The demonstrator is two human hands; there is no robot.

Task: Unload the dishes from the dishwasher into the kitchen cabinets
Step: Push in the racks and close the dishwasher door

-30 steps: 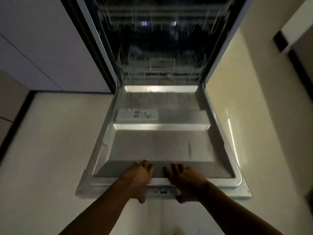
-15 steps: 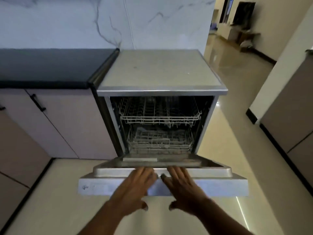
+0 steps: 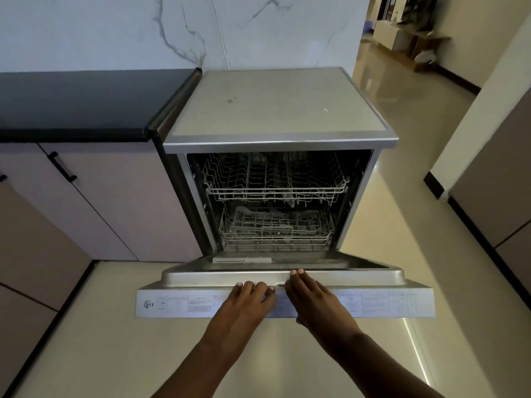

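Observation:
The silver dishwasher (image 3: 275, 116) stands with its door (image 3: 373, 304) hanging partly open, the control-panel edge toward me. My left hand (image 3: 244, 305) lies over that front edge, fingers flat on top. My right hand (image 3: 313, 300) is beside it, fingertips reaching the inner lip and thumb tucked under the edge. Inside, the upper wire rack (image 3: 275, 182) and the lower wire rack (image 3: 275, 228) are pushed in. I make out no dishes in them; the interior is dark.
A black countertop (image 3: 80, 101) over pinkish cabinets (image 3: 115, 202) with black handles adjoins the dishwasher on the left. More cabinet fronts (image 3: 494, 191) line the right side. Glossy cream floor (image 3: 382, 219) runs to a far room with furniture.
The door has swung up from lying flat to partly raised, with both hands staying on its front edge. My view has lifted from the door's inner face to the whole dishwasher.

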